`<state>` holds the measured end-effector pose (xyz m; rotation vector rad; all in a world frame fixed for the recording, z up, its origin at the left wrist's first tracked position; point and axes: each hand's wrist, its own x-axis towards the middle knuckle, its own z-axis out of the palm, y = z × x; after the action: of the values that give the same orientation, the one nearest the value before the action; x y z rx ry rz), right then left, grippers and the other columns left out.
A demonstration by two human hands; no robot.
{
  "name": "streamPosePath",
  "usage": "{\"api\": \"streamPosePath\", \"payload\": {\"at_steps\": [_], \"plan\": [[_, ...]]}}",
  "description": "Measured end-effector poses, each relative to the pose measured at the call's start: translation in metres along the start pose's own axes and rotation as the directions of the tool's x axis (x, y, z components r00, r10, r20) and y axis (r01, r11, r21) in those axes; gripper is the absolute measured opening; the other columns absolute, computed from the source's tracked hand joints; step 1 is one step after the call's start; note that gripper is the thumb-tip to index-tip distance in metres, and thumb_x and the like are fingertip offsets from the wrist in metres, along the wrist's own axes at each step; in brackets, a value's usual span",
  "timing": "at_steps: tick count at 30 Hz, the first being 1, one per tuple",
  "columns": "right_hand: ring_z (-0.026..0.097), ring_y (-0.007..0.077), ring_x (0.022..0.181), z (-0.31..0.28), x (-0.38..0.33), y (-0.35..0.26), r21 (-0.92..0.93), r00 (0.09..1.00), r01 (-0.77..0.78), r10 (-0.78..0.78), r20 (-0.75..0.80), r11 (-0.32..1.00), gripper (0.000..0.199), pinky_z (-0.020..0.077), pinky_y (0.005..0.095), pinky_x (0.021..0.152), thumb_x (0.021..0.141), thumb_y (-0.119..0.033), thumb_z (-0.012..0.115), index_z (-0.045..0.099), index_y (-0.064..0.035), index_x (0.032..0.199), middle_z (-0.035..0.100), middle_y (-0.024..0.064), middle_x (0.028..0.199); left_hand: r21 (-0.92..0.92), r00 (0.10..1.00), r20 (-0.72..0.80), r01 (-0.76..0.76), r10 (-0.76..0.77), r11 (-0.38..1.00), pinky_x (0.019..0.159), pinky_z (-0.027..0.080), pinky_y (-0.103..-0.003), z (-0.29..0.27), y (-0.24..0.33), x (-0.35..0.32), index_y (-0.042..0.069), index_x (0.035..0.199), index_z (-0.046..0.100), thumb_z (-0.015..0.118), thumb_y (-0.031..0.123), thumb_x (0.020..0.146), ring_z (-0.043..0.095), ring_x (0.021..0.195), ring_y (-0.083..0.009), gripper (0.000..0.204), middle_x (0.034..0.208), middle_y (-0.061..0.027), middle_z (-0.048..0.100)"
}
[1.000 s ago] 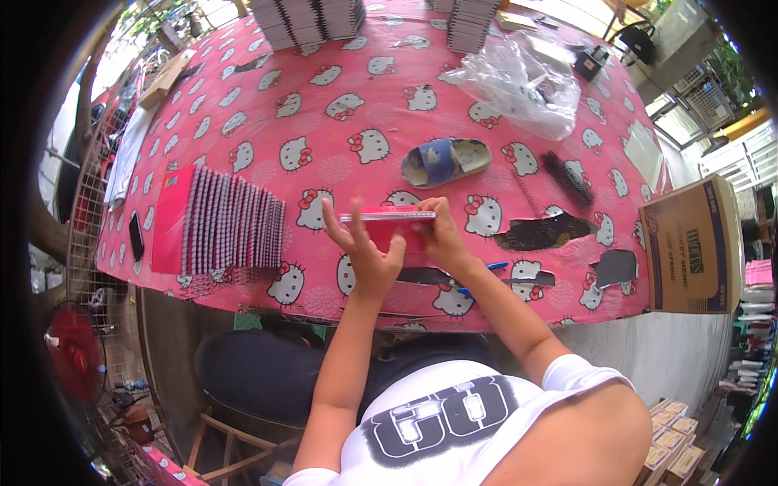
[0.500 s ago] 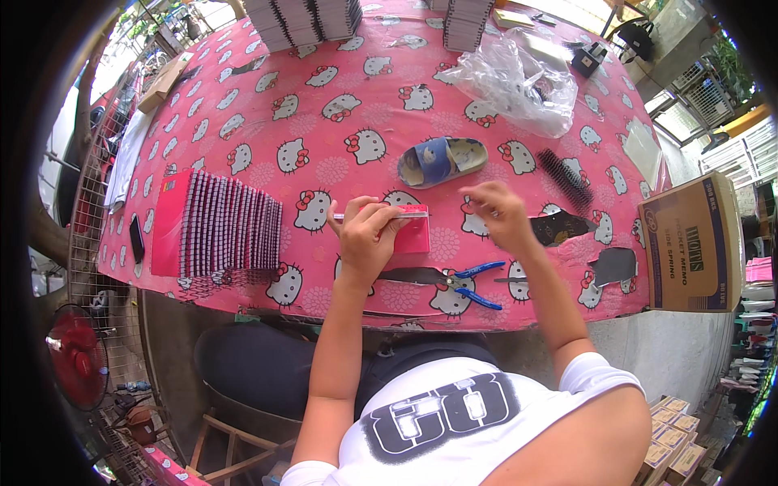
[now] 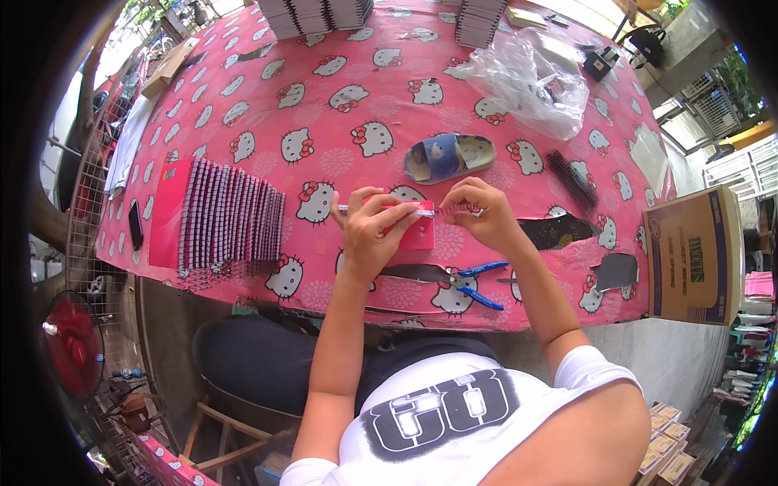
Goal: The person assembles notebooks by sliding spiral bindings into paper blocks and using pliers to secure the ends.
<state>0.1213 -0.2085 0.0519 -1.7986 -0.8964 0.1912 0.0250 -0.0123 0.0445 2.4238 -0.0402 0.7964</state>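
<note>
My left hand (image 3: 371, 233) grips a small memo pad (image 3: 424, 213) by its edge; its pages show as a thin white strip between the fingers. Under it lies a pink block (image 3: 420, 236) on the table. My right hand (image 3: 484, 217) pinches a short dark spiral binding coil (image 3: 459, 210), its left end at the pad's right end. Whether the coil has entered the holes is too small to tell. Blue-handled cutting pliers (image 3: 476, 285) lie open below the hands. A blue slide sandal (image 3: 450, 158) sits just beyond them.
A stack of spiral-bound pads (image 3: 231, 215) stands at the left. Loose dark coils (image 3: 574, 180) lie at the right, near a cardboard box (image 3: 693, 255). Farther back are a clear plastic bag (image 3: 535, 81) and piled notebooks (image 3: 478, 20). The pink tablecloth (image 3: 340, 138) has torn dark patches.
My right hand has moved left and down to the end of the pad, and the coil now shows in its fingers. My left hand stays on the pad. The whole view has shifted slightly.
</note>
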Motion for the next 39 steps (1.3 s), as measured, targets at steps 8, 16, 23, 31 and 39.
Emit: {"api": "streamPosePath", "payload": {"at_steps": [8,16,23,31,39], "plan": [[0.059,0.0108,0.074,-0.004,0.008,-0.008,0.078,0.965,-0.217,0.202,0.166,0.973,0.015,0.0474,0.0248,0.064,0.086,-0.003,0.065,0.066,-0.0022,0.101,0.063,0.005,0.086,0.016,0.999,-0.051,0.015,-0.014,1.0,0.096,0.026,-0.041,0.005,-0.002,-0.002,0.02,0.093,0.077,0.078,0.024,0.074,0.054,0.098,-0.0183,0.019,0.084,0.0051,0.066],[0.059,0.0225,0.075,0.014,0.004,-0.009,-0.326,0.996,0.077,-0.055,0.076,0.942,0.027,0.0482,0.0329,0.065,0.085,-0.01,0.068,0.057,-0.0029,0.108,0.058,0.0087,0.086,-0.047,0.998,-0.043,0.038,-0.04,0.998,0.091,0.03,-0.041,0.002,-0.007,-0.002,0.016,0.088,0.071,0.079,0.023,0.071,0.057,0.088,-0.0156,0.021,0.086,0.0043,0.067],[0.06,0.0311,0.081,0.028,0.006,-0.011,-0.358,0.996,0.079,-0.09,-0.013,0.93,0.028,0.0486,0.0418,0.063,0.079,-0.02,0.073,0.058,-0.0065,0.099,0.056,0.0092,0.091,-0.051,0.995,-0.083,0.055,-0.059,0.997,0.094,0.03,-0.041,0.006,-0.005,-0.007,0.016,0.084,0.071,0.08,0.019,0.068,0.058,0.088,-0.0154,0.019,0.084,0.0044,0.067],[0.059,0.0315,0.077,0.038,0.012,-0.038,-0.366,0.988,0.048,-0.097,-0.117,0.93,0.017,0.0479,0.0411,0.066,0.079,-0.013,0.071,0.059,-0.0008,0.082,0.055,0.0118,0.079,-0.044,0.993,-0.105,0.049,-0.054,0.998,0.095,0.03,-0.041,0.006,-0.007,-0.009,0.016,0.084,0.071,0.08,0.019,0.068,0.058,0.089,-0.0151,0.018,0.084,0.0048,0.067],[0.058,0.0251,0.065,0.039,0.014,-0.024,-0.277,0.995,0.012,-0.04,-0.095,0.961,0.008,0.0471,0.0334,0.059,0.078,0.0,0.069,0.062,0.0003,0.081,0.057,0.0105,0.076,-0.068,0.995,-0.082,0.047,-0.052,0.997,0.095,0.03,-0.041,0.005,-0.007,-0.008,0.018,0.083,0.072,0.079,0.018,0.07,0.058,0.089,-0.0148,0.015,0.082,0.0048,0.067]]}}
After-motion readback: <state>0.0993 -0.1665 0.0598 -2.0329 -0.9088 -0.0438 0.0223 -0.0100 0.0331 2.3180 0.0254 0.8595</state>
